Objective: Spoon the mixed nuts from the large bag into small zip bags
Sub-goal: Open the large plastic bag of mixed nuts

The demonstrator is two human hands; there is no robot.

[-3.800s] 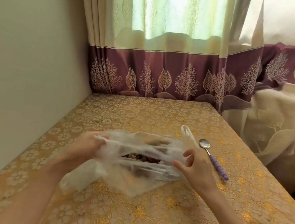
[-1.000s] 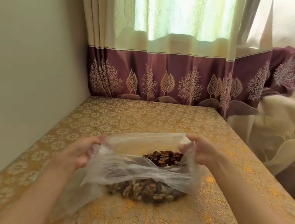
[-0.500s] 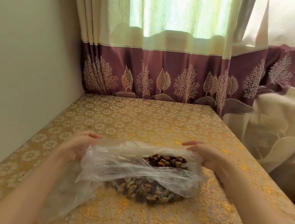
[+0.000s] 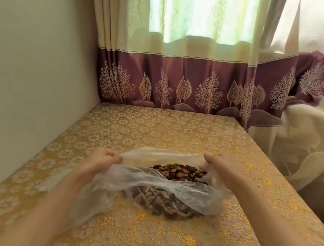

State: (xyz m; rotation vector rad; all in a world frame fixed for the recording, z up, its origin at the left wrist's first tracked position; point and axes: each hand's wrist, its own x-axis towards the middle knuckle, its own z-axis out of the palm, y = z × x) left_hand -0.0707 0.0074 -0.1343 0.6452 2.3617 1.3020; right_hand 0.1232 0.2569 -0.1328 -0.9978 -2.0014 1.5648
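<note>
A person's two bare forearms reach in from the bottom edge over a table (image 4: 176,128) covered in a gold flowered cloth; a large clear plastic bag (image 4: 149,184) lies on it at centre, its mouth pulled wide; the left hand (image 4: 99,161), at nine o'clock of the opening, pinches the rim with curled fingers; the right hand (image 4: 219,164), at two o'clock, grips the far rim, fingers bent over the plastic; mixed nuts (image 4: 179,172) show through the opening and heap against the bag's near wall; a cream and maroon curtain (image 4: 182,80) hangs at twelve o'clock.
</note>
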